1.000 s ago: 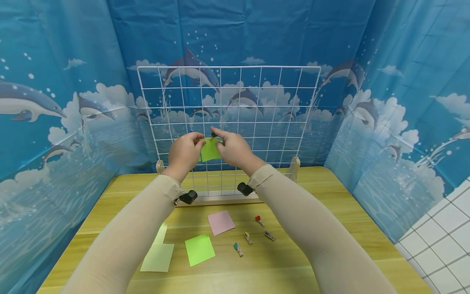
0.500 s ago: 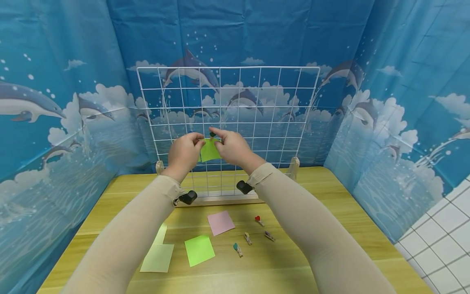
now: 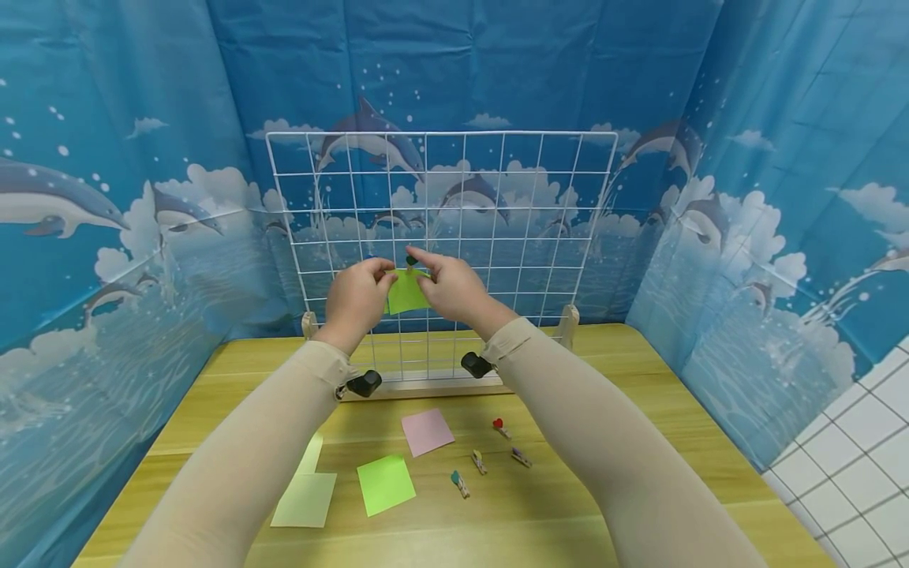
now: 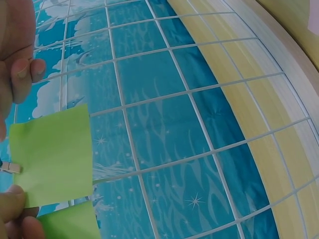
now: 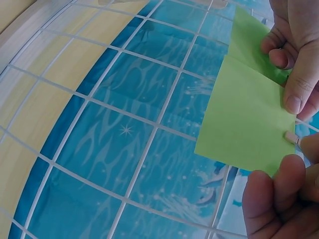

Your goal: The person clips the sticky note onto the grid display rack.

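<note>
A green sticky note lies against the white wire grid. My left hand pinches the note's upper left corner between thumb and fingers. At the note's top edge is a small wooden clothespin with a dark green top. My right hand holds that clothespin, its index finger reaching to the top; the fingers partly hide the contact. Beside it, mostly behind my left hand, hangs a second green note. A bit of blue shows above the left fingers.
On the wooden table lie a pink note, a green note and pale yellow notes. Several clothespins, including a red-heart one and a teal one, lie to the right. A dolphin curtain hangs behind.
Both hands stay at the note and clothespin with hardly any movement. The whole head view has shifted very slightly.
</note>
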Motion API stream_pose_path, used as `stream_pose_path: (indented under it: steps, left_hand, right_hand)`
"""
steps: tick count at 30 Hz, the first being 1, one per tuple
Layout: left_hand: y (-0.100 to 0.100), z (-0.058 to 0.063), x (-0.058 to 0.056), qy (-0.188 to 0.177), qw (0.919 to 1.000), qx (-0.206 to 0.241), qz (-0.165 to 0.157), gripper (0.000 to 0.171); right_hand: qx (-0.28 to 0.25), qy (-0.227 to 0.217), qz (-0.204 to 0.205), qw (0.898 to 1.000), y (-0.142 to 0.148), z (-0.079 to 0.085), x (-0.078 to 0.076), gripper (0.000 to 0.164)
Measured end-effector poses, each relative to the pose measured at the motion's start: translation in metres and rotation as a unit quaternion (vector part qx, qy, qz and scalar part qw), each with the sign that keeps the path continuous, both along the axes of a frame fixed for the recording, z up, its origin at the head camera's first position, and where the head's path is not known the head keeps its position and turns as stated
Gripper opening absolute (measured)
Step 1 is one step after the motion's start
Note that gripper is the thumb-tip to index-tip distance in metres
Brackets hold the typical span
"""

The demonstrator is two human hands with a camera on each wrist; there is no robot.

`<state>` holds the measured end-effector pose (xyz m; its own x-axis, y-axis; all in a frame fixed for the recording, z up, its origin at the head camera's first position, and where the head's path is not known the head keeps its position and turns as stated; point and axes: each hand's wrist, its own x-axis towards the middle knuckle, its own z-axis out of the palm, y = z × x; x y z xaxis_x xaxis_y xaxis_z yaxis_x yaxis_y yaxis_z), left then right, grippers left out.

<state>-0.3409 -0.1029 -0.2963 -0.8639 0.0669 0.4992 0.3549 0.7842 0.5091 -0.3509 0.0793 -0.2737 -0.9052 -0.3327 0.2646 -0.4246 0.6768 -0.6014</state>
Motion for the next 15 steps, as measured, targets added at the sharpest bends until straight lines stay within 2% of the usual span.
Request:
stream_pose_path:
  steps: [15]
  left_hand:
    - [-0.0025,-0.0012,0.0036,0.015,0.9998,-0.001,-0.009,0.032]
  right_hand:
    - [-0.002,-0.01,-0.001,1.0,0.0023,-0.0002,0.002,0.055]
